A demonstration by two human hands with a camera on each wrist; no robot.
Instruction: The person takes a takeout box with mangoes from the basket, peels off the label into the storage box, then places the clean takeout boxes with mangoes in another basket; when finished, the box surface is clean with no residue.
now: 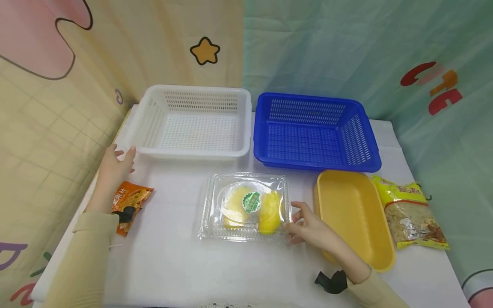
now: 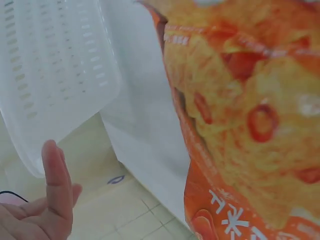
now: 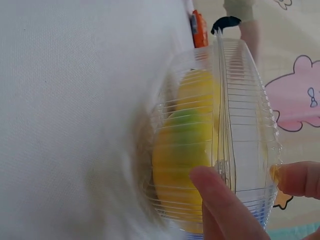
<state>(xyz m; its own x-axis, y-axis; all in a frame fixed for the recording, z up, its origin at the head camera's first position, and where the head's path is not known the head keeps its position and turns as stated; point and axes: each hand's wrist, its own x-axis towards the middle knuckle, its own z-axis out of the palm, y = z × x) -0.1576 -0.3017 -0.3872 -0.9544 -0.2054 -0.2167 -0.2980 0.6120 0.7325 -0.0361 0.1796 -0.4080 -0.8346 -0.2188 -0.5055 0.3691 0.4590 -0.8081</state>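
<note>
A clear plastic clamshell box (image 1: pixel 209 214) with a round green label lies on the white cloth. Inside are yellow mango-like fruits (image 3: pixel 182 155), one tinged green. At the box's right end, my right hand (image 1: pixel 310 226) pinches its edge, with one fingertip (image 3: pixel 207 180) by the seam and another at the lid. My left hand (image 1: pixel 115 169) reaches forward near the white basket (image 1: pixel 192 152), fingers loosely extended and holding nothing. Under that wrist lies an orange snack bag (image 1: pixel 132 197), its printed front filling much of the left wrist view.
A blue basket (image 1: pixel 316 164) stands beside the white one at the back. To the right of my right hand are a yellow tray (image 1: pixel 354 214) and a yellow-topped food bag (image 1: pixel 410 214). Printed curtains (image 1: pixel 327 47) border the table at the back and sides.
</note>
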